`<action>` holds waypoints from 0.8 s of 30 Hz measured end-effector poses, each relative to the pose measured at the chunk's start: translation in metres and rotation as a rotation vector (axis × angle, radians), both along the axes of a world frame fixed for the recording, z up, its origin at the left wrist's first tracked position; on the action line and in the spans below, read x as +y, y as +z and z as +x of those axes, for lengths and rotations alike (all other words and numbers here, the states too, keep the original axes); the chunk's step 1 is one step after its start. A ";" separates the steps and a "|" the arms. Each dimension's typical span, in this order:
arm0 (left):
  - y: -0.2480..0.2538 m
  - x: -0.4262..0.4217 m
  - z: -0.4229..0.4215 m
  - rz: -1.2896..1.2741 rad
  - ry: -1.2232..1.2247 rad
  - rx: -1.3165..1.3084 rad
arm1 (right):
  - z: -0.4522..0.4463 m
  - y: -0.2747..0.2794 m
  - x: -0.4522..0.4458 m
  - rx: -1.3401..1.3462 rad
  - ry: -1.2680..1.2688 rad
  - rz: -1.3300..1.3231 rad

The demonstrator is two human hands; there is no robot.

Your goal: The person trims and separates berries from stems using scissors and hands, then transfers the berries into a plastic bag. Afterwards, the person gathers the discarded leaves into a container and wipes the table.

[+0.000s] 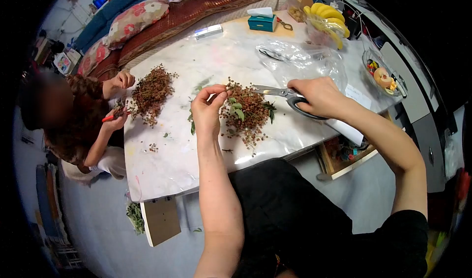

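Observation:
On the white table (182, 172) lies a pile of brown, berry-like sprigs with green leaves (250, 112). My left hand (209, 103) is at its left edge, thumb and fingertips drawn together on a small sprig. From the right, my right hand (317, 97) grips the dark handles of a pair of scissors (275, 91). The blades point left over the top of the pile, towards my left fingertips. How far the blades are apart is hard to tell.
At the left sits another person (73, 116) with a red-handled tool (109, 117) beside a second sprig pile (151, 94). A plastic bag (309, 64), tissue box (262, 22), bananas (330, 16) and fruit bowl (382, 76) stand further back. An open drawer (344, 167) juts out below.

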State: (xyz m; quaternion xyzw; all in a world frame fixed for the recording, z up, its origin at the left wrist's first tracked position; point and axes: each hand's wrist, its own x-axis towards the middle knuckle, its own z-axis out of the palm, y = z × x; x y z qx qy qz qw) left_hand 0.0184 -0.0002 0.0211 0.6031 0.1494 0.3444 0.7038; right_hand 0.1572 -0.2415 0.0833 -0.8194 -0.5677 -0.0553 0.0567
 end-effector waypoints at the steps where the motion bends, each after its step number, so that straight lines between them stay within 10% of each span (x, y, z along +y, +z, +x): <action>1: 0.000 0.001 -0.001 0.000 0.004 -0.001 | -0.001 0.004 -0.003 0.199 -0.040 -0.001; 3: 0.001 0.001 -0.002 0.014 -0.070 -0.094 | 0.005 0.002 -0.006 0.378 0.008 0.063; 6: 0.002 0.003 -0.004 0.113 -0.115 -0.066 | 0.004 0.013 -0.012 1.318 -0.126 0.010; 24: 0.008 0.000 -0.007 0.173 -0.294 -0.074 | 0.008 0.005 -0.014 1.635 -0.070 0.004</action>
